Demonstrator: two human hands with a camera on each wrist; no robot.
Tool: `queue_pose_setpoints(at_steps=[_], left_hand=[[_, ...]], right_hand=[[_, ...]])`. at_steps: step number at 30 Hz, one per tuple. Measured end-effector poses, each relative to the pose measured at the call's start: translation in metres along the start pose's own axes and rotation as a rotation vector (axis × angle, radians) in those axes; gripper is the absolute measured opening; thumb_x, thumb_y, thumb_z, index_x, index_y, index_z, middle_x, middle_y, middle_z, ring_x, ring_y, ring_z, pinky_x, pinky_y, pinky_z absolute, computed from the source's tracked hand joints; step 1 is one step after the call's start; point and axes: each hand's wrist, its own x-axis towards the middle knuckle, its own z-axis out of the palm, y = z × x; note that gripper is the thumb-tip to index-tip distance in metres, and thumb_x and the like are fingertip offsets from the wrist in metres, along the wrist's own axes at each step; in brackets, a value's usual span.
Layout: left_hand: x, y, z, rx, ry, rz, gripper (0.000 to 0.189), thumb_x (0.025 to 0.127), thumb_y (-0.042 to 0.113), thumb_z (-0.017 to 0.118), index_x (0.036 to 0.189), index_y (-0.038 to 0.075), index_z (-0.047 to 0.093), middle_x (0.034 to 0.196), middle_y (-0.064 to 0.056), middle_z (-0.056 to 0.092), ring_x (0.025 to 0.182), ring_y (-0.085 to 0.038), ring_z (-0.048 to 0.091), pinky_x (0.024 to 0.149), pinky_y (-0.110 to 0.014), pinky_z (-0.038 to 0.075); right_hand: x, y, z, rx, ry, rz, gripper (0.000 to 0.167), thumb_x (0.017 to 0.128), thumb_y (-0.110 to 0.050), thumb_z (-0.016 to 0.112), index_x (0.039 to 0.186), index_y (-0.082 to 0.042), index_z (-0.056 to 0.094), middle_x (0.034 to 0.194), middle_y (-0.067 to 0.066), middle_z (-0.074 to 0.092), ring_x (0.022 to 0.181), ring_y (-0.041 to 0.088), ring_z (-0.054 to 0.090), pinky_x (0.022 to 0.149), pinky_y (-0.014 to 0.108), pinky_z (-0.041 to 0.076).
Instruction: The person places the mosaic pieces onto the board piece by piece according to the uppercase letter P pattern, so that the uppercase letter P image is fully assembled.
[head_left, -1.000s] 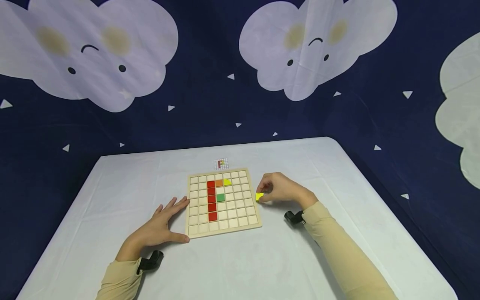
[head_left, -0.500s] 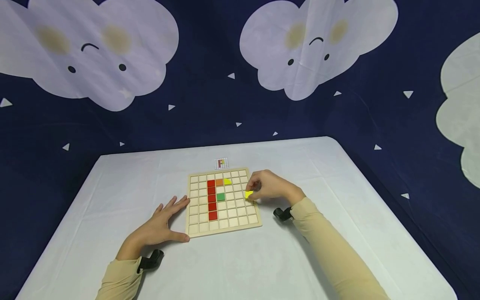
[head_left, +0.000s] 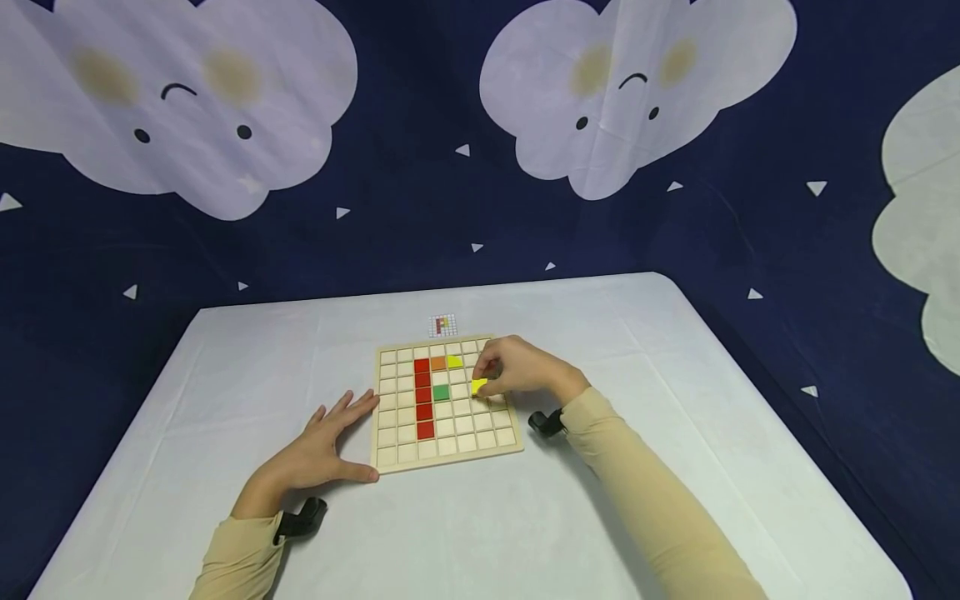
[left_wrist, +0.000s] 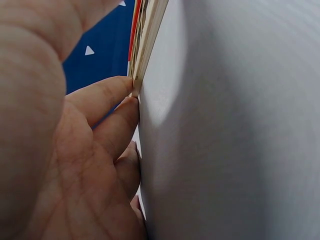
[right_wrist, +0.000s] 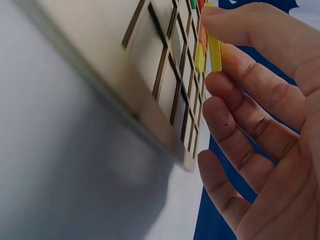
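A square wooden grid board (head_left: 450,457) lies on the white table. Down one column runs a line of several red tiles (head_left: 423,395). Right of the top red tile sit an orange tile (head_left: 438,363) and a yellow tile with a rounded corner (head_left: 454,362); a green tile (head_left: 441,392) lies lower. My right hand (head_left: 521,367) pinches another yellow tile (right_wrist: 214,52) between thumb and fingers, above the board's right part. My left hand (head_left: 318,450), fingers spread, touches the board's left edge with thumb and fingertips, as the left wrist view also shows at the edge.
A small printed grid card (head_left: 443,326) with a coloured pattern lies just behind the board. Black wrist cameras (head_left: 302,521) sit on both wrists. The white table (head_left: 420,550) ends at a dark blue cloth with clouds (head_left: 420,242).
My right hand has carried the yellow tile leftward, from beside the board's right edge to over its right-hand cells. The left hand stays at the left edge.
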Motion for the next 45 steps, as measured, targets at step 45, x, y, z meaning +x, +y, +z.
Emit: queue_pose_setpoints(at_steps=[45], left_hand=[[0.001, -0.003, 0.001, 0.004, 0.001, 0.004, 0.118, 0.068, 0.042, 0.1, 0.166, 0.012, 0.041, 0.177, -0.017, 0.03, 0.166, -0.052, 0.007, 0.128, -0.078, -0.004]], right_hand=[[0.029, -0.011, 0.017, -0.005, -0.057, -0.038, 0.018, 0.087, -0.017, 0.09, 0.103, -0.013, 0.083, 0.104, -0.002, 0.074, 0.09, 0.007, 0.061, 0.083, 0.021, 0.055]])
